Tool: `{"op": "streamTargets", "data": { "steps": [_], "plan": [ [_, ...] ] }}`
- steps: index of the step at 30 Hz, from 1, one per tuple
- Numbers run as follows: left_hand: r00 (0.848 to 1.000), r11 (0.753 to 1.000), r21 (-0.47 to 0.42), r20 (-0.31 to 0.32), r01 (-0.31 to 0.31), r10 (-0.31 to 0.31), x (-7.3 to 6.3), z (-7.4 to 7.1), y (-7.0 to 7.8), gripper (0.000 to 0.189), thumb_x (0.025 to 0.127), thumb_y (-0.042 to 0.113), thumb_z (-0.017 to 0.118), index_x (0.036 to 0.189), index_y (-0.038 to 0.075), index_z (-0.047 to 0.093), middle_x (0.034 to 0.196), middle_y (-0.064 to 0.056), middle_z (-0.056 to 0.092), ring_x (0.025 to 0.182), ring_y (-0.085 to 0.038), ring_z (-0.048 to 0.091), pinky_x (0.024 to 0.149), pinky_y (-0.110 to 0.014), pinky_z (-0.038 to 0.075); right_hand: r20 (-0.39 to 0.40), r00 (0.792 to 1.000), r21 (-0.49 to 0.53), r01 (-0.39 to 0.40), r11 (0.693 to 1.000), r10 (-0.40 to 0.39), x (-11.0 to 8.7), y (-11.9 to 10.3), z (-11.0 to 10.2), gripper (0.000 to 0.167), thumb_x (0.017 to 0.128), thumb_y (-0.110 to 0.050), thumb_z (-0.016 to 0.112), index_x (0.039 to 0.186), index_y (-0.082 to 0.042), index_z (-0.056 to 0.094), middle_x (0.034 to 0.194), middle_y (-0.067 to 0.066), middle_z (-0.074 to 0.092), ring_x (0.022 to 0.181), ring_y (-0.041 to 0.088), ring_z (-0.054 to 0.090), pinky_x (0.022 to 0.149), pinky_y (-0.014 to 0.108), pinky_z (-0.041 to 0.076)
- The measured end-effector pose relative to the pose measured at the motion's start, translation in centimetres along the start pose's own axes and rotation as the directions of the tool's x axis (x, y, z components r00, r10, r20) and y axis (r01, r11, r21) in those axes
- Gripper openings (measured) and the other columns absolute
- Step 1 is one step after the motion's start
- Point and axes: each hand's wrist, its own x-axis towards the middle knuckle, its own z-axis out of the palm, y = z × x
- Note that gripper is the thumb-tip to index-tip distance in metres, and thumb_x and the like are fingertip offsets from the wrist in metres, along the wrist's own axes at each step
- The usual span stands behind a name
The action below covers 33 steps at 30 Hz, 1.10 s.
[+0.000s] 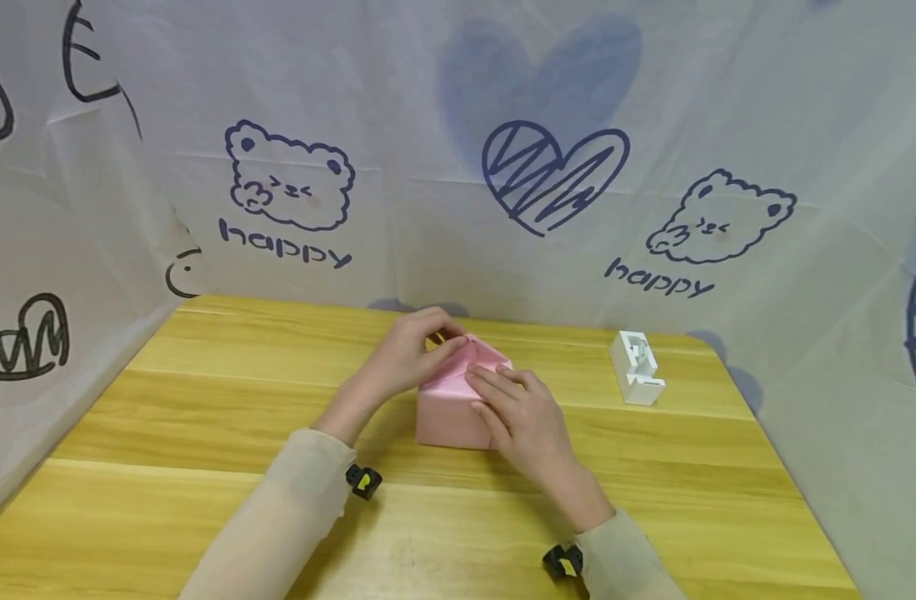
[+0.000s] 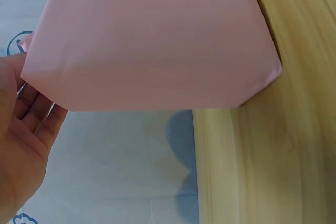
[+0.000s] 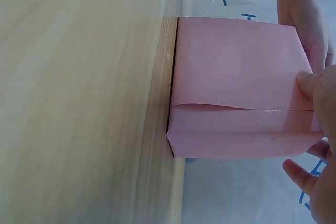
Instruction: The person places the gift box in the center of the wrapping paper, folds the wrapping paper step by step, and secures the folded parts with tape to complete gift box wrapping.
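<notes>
A pink paper box (image 1: 450, 422) stands on the wooden table, its top flaps raised and folded inward. At the far left of its top, the left hand (image 1: 420, 346) pinches the rim between thumb and fingers. The right hand (image 1: 528, 421) holds the right side, with fingers over the top flap and thumb against the front. In the left wrist view, the smooth side of the box (image 2: 157, 45) partly covers the left fingers (image 2: 39, 111). A horizontal seam crosses the box (image 3: 236, 66) in the right wrist view, where the right thumb (image 3: 306, 81) presses near its top edge.
A small white tape dispenser (image 1: 638, 368) stands at the back right of the wooden table (image 1: 202, 400). Behind the table hangs a pale cloth (image 1: 412, 217) printed with bears and hearts. Black wrist cameras (image 1: 363, 482) sit by both sleeves.
</notes>
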Motion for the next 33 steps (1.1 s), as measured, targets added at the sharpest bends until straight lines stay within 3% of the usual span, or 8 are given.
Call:
{"op": "streamTargets", "data": {
  "steps": [8,13,19,25,33],
  "plan": [
    [0.999,0.997,-0.065,0.025,-0.03,0.031,0.1,0.0,0.5,0.009,0.095,0.009,0.076,0.104,0.007,0.076,0.1,-0.003,0.073,0.09,-0.015,0.069,0.084,-0.032,0.06,0.017,1.0,-0.002,-0.022,1.0,0.022,-0.3,-0.2,-0.1,0.041,0.11,-0.035,0.051,0.134,-0.009,0.072,0.135,0.005,0.07,0.116,0.029,0.067,0.101,0.046,0.052],
    [0.998,0.997,-0.038,0.009,-0.062,0.062,0.4,0.0,0.8,0.007,0.096,0.01,0.075,0.103,0.007,0.076,0.099,-0.004,0.073,0.09,-0.015,0.069,0.083,-0.029,0.059,0.034,0.999,0.009,-0.036,0.999,0.035,-0.2,-0.3,-0.1,0.039,0.109,-0.034,0.052,0.135,-0.011,0.071,0.137,0.003,0.069,0.116,0.028,0.066,0.102,0.045,0.051],
    [0.999,0.998,-0.05,0.022,-0.04,0.041,0.6,0.0,1.0,0.007,0.096,0.009,0.075,0.103,0.008,0.076,0.099,-0.002,0.073,0.09,-0.014,0.068,0.083,-0.027,0.059,0.02,0.999,0.012,-0.03,0.999,0.03,-0.1,-0.2,-0.1,0.04,0.11,-0.035,0.052,0.135,-0.01,0.071,0.137,0.004,0.069,0.115,0.028,0.066,0.102,0.045,0.052],
    [0.999,0.999,0.002,0.001,-0.037,0.037,1.0,0.1,1.3,0.005,0.098,0.011,0.073,0.101,0.008,0.075,0.098,-0.001,0.072,0.09,-0.014,0.068,0.084,-0.032,0.059,0.005,1.0,0.012,-0.022,1.0,0.022,-0.1,-0.2,0.1,0.038,0.107,-0.032,0.056,0.134,-0.01,0.072,0.136,0.004,0.07,0.117,0.029,0.066,0.103,0.045,0.051],
    [0.999,0.998,0.034,-0.014,-0.047,0.047,0.7,0.2,1.8,0.003,0.095,0.009,0.076,0.094,0.01,0.074,0.093,0.0,0.071,0.087,-0.014,0.068,0.083,-0.031,0.059,-0.002,1.0,0.006,-0.015,1.0,0.015,0.0,-0.2,0.0,0.042,0.111,-0.036,0.049,0.135,-0.01,0.071,0.134,0.006,0.071,0.115,0.028,0.067,0.101,0.044,0.052]
  ]
}}
